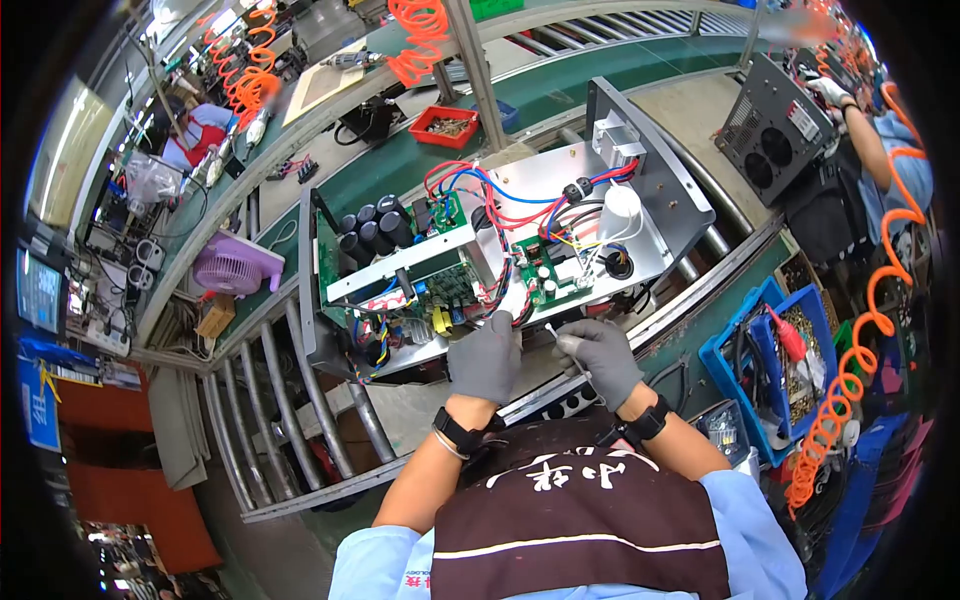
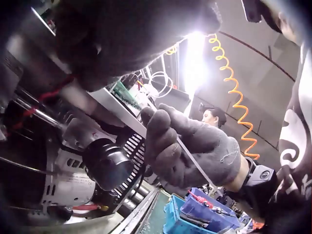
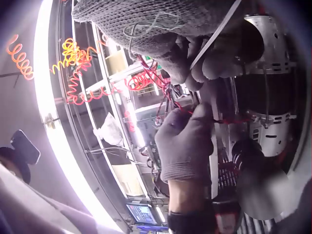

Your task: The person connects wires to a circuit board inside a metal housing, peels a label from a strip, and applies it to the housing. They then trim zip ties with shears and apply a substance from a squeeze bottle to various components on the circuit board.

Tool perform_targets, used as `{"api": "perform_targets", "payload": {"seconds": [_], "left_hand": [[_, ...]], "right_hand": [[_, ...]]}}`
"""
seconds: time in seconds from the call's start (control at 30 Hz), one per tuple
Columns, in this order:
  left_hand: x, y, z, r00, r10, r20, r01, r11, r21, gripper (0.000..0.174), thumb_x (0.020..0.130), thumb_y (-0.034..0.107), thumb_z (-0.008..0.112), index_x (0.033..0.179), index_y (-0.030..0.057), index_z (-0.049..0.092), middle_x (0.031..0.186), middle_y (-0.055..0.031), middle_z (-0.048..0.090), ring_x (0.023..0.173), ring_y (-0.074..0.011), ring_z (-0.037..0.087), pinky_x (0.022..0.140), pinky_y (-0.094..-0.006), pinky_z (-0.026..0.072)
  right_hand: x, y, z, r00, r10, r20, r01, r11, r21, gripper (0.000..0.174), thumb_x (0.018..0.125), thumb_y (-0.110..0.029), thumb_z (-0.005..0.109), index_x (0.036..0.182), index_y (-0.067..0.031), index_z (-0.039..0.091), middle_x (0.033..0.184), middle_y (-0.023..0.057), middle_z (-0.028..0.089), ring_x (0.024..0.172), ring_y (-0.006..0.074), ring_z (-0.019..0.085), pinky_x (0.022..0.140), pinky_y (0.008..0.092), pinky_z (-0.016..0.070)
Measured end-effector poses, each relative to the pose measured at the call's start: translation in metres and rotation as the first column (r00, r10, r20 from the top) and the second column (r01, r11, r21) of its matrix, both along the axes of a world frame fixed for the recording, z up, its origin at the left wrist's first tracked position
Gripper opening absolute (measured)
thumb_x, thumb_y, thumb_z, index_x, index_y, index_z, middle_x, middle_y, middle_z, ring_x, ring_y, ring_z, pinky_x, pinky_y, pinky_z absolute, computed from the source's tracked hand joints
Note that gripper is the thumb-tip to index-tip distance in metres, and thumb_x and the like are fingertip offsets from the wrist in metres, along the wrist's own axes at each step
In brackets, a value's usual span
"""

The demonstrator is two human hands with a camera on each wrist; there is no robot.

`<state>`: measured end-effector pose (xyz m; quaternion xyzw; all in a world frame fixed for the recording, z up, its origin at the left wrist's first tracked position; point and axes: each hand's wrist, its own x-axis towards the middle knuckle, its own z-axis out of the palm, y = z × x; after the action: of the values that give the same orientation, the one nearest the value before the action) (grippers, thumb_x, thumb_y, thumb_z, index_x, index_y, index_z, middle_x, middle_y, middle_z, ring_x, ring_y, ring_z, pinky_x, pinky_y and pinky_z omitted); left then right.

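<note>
My gloved right hand [image 1: 605,355] pinches a thin white cable tie [image 2: 195,163] between thumb and fingers, just outside the front edge of an open metal chassis [image 1: 520,185]. In the right wrist view the cable tie [image 3: 217,34] crosses the curled fingers. Beside it, my gloved left hand [image 1: 485,358] is at the chassis's front edge, its thumb and finger pinching red and black wires [image 3: 183,111]. Inside the chassis are black capacitors [image 1: 375,228], green circuit boards [image 1: 545,275], a white cylinder [image 1: 622,212] and red and blue wires [image 1: 510,215].
The chassis sits on a roller conveyor [image 1: 300,400]. Blue bins [image 1: 740,375] with tools and small parts stand at right, near a coiled orange hose [image 1: 860,375]. A red tray [image 1: 445,125] and a purple fan [image 1: 235,265] are beyond. Another person handles a grey case [image 1: 770,130].
</note>
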<state>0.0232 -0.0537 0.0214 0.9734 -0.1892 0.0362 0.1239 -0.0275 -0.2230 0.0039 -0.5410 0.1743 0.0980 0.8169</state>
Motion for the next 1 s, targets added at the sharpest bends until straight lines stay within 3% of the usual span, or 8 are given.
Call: {"api": "perform_targets", "payload": {"seconds": [0.1,0.4,0.47,0.53,0.63,0.73,0.83,1.0], "left_hand": [[0.0,0.005,0.003,0.998,-0.042,0.054,0.051,0.979,-0.195,0.02,0.079,0.022,0.061,0.093,0.0086,0.055,0.074,-0.0133,0.061,0.064,-0.0319,0.06,0.053,-0.04,0.045],[-0.001,0.011,0.004,0.995,-0.044,-0.09,0.005,0.92,-0.391,0.02,0.081,0.026,0.059,0.093,0.0088,0.059,0.066,-0.0129,0.06,0.062,-0.0295,0.061,0.055,-0.0381,0.0454],[-0.001,0.014,0.002,0.977,-0.067,-0.201,-0.045,0.861,-0.507,0.023,0.084,0.031,0.054,0.093,0.0102,0.059,0.067,-0.0135,0.061,0.065,-0.0329,0.061,0.058,-0.0421,0.0465],[0.001,0.015,0.002,0.986,-0.063,-0.157,-0.028,0.852,-0.522,0.022,0.086,0.03,0.052,0.091,0.0104,0.06,0.065,-0.0146,0.061,0.065,-0.0339,0.061,0.057,-0.0423,0.0465],[0.001,0.011,-0.006,0.984,-0.022,-0.176,-0.078,0.839,-0.538,0.023,0.088,0.028,0.049,0.098,0.0101,0.06,0.067,-0.0163,0.061,0.066,-0.0356,0.06,0.058,-0.042,0.0463],[0.0,0.007,-0.007,0.993,0.003,-0.116,-0.058,0.877,-0.476,0.027,0.09,0.024,0.047,0.107,0.0097,0.06,0.065,-0.0174,0.06,0.063,-0.0327,0.061,0.057,-0.0394,0.046],[0.007,0.011,-0.006,0.814,-0.138,-0.565,-0.383,0.603,-0.7,0.031,0.09,0.025,0.049,0.11,0.0026,0.06,0.068,-0.0078,0.06,0.059,-0.0129,0.053,0.055,-0.029,0.0435],[0.006,0.006,-0.019,0.824,-0.135,-0.55,-0.44,0.459,-0.772,0.028,0.089,0.019,0.052,0.107,0.0,0.06,0.072,-0.0062,0.06,0.061,-0.0107,0.052,0.058,-0.0264,0.0438]], "right_hand": [[0.005,0.013,-0.014,1.0,0.004,-0.01,-0.005,0.999,-0.044,0.015,0.083,-0.014,0.06,0.09,-0.0009,0.06,0.072,0.0036,0.06,0.053,0.0098,0.055,0.046,0.0214,0.041],[0.016,0.046,-0.013,0.995,-0.095,0.034,0.097,0.993,-0.067,0.015,0.084,-0.013,0.057,0.09,0.0,0.062,0.072,0.0032,0.062,0.054,0.0089,0.053,0.051,0.0216,0.0419],[0.014,0.051,-0.014,0.991,-0.134,0.029,0.134,0.991,0.001,0.014,0.086,-0.011,0.056,0.091,0.0003,0.062,0.073,0.004,0.063,0.057,0.0094,0.055,0.053,0.022,0.043],[0.011,0.053,-0.017,0.994,-0.11,0.026,0.11,0.994,0.01,0.017,0.087,-0.01,0.054,0.1,0.0002,0.06,0.08,0.0051,0.064,0.064,0.01,0.058,0.056,0.0226,0.0451],[0.009,0.052,-0.024,0.993,-0.1,0.068,0.08,0.964,0.252,0.029,0.088,-0.008,0.054,0.116,-0.0025,0.055,0.092,0.0054,0.063,0.074,0.0111,0.06,0.062,0.0241,0.0474],[0.011,0.048,-0.027,0.998,-0.068,-0.015,0.068,0.918,0.39,0.029,0.087,-0.008,0.055,0.116,-0.0036,0.055,0.091,0.0054,0.064,0.074,0.0118,0.06,0.061,0.0243,0.0476],[0.014,0.046,-0.029,1.0,-0.013,0.014,0.003,0.857,0.515,0.028,0.087,-0.007,0.055,0.115,-0.0043,0.056,0.09,0.005,0.064,0.072,0.0123,0.06,0.061,0.0246,0.048],[0.018,0.05,-0.027,0.997,-0.057,0.043,0.034,0.906,0.422,0.024,0.086,-0.006,0.055,0.11,-0.0034,0.058,0.087,0.0057,0.064,0.068,0.013,0.061,0.059,0.0251,0.0488]]}}
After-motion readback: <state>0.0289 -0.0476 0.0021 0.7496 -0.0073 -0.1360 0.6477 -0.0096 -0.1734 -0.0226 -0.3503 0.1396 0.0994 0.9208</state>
